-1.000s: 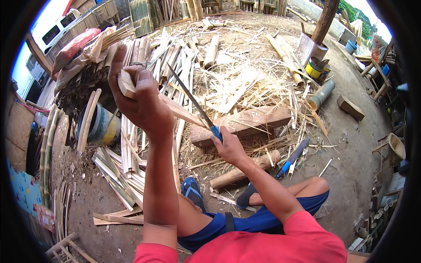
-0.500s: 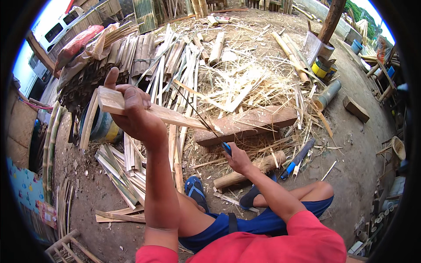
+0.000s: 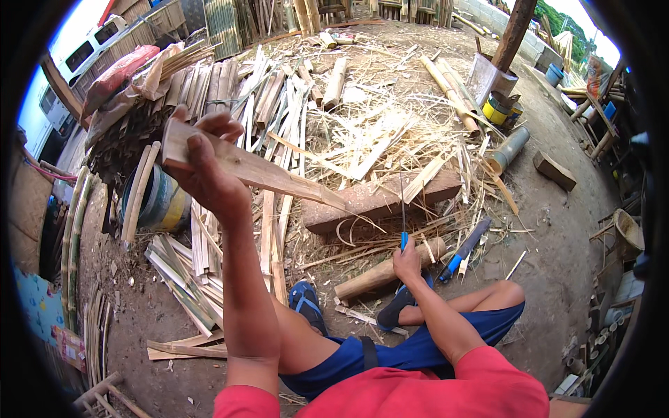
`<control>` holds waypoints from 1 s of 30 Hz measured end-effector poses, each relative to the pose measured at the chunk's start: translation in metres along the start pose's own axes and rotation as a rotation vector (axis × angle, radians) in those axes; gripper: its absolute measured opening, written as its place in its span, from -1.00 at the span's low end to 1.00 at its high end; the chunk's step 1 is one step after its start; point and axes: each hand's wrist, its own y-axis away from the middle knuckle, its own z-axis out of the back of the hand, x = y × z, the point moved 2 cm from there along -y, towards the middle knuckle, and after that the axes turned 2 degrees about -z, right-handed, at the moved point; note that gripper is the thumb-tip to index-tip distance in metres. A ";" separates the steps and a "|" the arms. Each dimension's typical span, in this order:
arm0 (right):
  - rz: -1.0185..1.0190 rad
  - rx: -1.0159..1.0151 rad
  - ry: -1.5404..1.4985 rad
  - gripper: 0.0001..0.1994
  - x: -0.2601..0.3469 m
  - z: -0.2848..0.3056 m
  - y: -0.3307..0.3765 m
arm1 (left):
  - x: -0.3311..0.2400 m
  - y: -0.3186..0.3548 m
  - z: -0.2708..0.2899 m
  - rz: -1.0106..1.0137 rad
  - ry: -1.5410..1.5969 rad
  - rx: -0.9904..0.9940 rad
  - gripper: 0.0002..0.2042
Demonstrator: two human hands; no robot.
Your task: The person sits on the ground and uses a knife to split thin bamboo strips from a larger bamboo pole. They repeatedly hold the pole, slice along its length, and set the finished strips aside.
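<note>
My left hand [image 3: 217, 182], raised at the left, grips the wide end of a flat bamboo slat [image 3: 275, 177], its thumb across the face and fingers behind. The slat slants down to the right, and its far end reaches over a thick wooden beam [image 3: 334, 217]. Thin curled shavings [image 3: 352, 226] hang at that end. My right hand [image 3: 408, 263] is closed round the blue handle of a long, thin-bladed knife [image 3: 403, 202]. Its blade points away from me in front of the beam, apart from the slat.
Pale shavings [image 3: 390, 136] heap behind the beam. A round log [image 3: 383, 273] lies by my feet, with a blue-and-black sheathed tool [image 3: 468, 249] to its right. Split bamboo strips [image 3: 185, 279] lie at left near a blue drum [image 3: 157, 202]. A wooden block [image 3: 554, 171] sits at right.
The knife has come away from the slat's far end and swung right, its blade now more upright in view. Curled shavings now show at the slat's end. My left hand has tilted the slat.
</note>
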 end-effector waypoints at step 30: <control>0.129 0.558 -0.384 -0.56 0.173 0.062 0.022 | 0.007 0.018 0.010 0.218 0.281 0.286 -0.66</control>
